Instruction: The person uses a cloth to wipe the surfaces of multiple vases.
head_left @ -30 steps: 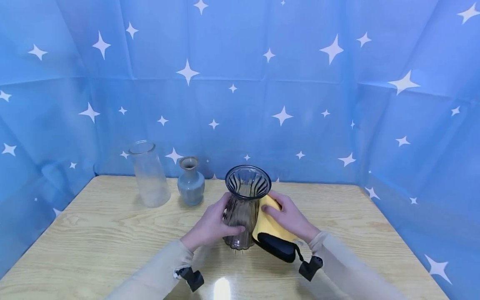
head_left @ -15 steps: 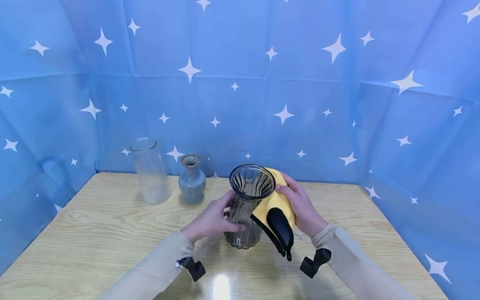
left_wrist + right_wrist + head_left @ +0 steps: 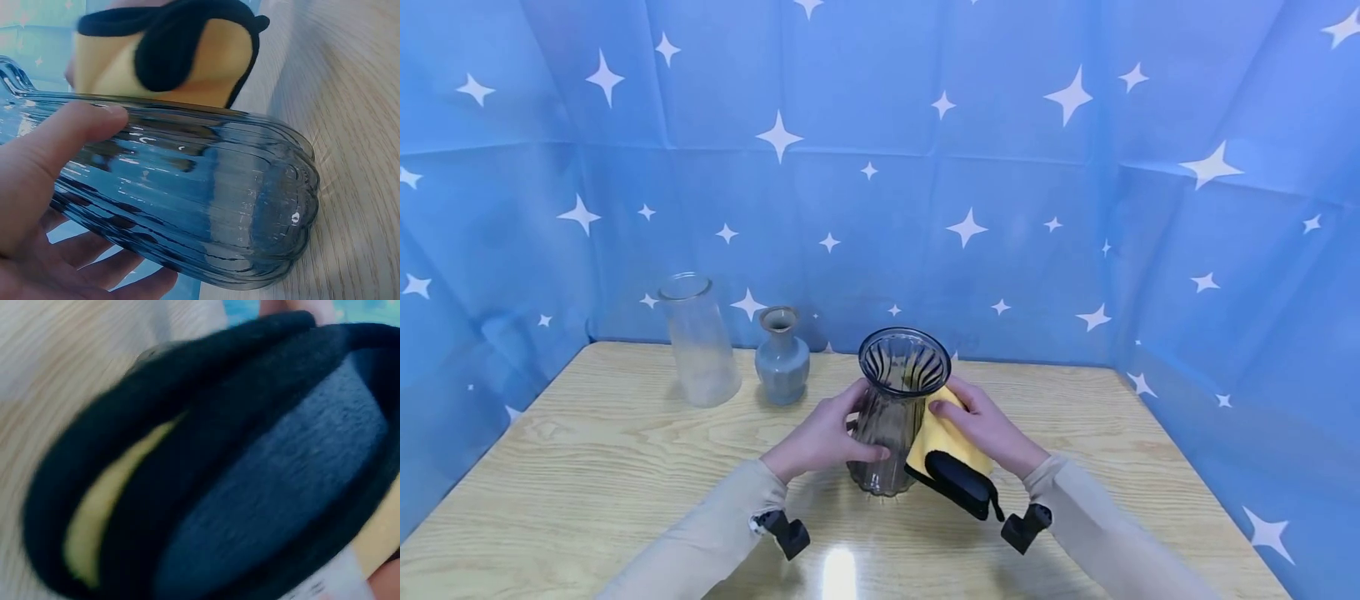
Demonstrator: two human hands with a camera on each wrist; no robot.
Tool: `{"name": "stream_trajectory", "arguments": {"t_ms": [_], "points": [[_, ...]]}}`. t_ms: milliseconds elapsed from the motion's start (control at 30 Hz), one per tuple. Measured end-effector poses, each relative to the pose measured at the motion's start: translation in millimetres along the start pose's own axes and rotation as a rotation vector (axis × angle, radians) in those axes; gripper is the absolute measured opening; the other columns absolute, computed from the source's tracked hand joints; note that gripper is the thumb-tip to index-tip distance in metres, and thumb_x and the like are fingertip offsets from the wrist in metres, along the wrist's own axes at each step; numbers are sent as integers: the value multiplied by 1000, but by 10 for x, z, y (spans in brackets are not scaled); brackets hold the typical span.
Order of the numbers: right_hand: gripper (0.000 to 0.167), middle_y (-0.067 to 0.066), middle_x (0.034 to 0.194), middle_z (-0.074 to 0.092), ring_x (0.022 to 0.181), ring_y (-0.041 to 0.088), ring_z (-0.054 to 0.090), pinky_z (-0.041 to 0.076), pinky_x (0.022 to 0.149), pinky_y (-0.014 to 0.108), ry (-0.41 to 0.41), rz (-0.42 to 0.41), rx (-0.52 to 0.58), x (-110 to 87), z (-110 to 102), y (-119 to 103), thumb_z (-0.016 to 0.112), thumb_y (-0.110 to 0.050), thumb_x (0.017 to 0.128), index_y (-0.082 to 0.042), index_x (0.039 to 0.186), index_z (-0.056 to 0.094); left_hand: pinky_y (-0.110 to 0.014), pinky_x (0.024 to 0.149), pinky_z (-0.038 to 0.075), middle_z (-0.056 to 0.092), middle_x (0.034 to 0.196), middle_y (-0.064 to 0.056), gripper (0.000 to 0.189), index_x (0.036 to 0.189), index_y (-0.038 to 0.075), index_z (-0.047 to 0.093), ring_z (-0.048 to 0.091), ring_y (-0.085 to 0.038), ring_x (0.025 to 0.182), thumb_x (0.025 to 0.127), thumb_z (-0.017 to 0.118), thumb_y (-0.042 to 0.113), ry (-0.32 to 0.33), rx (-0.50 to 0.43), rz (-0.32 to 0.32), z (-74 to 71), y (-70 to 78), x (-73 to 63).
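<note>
A smoky grey ribbed glass vase (image 3: 891, 433) with a flared rim stands on the table. My left hand (image 3: 823, 442) grips its left side. The left wrist view shows the thumb (image 3: 103, 122) across the near face of the vase (image 3: 206, 194), with the other fingers on the far side. In my right hand (image 3: 988, 425) is a yellow cleaning cloth (image 3: 943, 442) with black edging and a dark reverse side. The cloth lies along the vase's right side, thumb on top of it. Folds of the cloth (image 3: 269, 481) fill the right wrist view and mostly hide the fingers.
A clear, frosted-looking glass vase (image 3: 703, 358) stands at the back left of the wooden table (image 3: 587, 467). Beside it is a small blue-grey ceramic vase (image 3: 782, 367) with a narrow neck. A blue star-patterned curtain (image 3: 880, 183) surrounds the table's back and sides.
My right hand moved the cloth up toward the vase's rim, then back down along its right side. The left hand kept its grip, and the vase shifted slightly right.
</note>
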State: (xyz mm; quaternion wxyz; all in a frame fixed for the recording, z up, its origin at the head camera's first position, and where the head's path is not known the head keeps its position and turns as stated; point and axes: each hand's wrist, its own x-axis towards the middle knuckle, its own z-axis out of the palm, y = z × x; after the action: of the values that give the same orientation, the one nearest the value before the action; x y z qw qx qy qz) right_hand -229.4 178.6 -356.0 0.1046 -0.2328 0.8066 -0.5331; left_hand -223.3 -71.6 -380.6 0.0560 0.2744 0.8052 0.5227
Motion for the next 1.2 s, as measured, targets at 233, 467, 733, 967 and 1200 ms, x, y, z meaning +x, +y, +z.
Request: {"name": "stream_trajectory", "arguments": {"t_ms": [233,467,733,967,1200], "points": [[43,15,126,57,110,29,56,44,94,46,-109,175,-155,80,27,123,44,-18,102,-11,144,44,-49,100,43,52,137,-9,88,147,19,37,47,-31,127,73,84,12,-11,-42,-16,-3,-13,19],[50,16,149,37,138,36,29,29,109,55,-154,293,-167,171,48,304,47,-20,101,-13,149,38,-52,101,41,50,139,-9,87,148,18,35,45,-33,129,75,83,14,-24,-57,-23,9,-26,23],[44,13,127,57,120,29,49,39,99,47,-196,362,-223,195,93,343,50,-20,99,-13,142,49,-53,102,40,49,140,-7,87,149,17,33,43,-32,129,77,82,14,-38,-76,-20,19,-47,20],[48,7,109,57,101,21,50,40,89,38,-239,411,-245,174,105,410,51,-22,98,-3,142,47,-53,105,37,47,140,-7,87,149,16,30,44,-29,129,78,80,13,-60,-94,-26,20,-76,10],[52,18,134,52,127,34,44,36,105,49,-216,424,-226,142,126,408,53,-18,94,4,141,45,-53,92,47,48,134,-19,85,142,7,37,49,-38,118,74,83,30,142,131,-163,98,37,-177]]}}
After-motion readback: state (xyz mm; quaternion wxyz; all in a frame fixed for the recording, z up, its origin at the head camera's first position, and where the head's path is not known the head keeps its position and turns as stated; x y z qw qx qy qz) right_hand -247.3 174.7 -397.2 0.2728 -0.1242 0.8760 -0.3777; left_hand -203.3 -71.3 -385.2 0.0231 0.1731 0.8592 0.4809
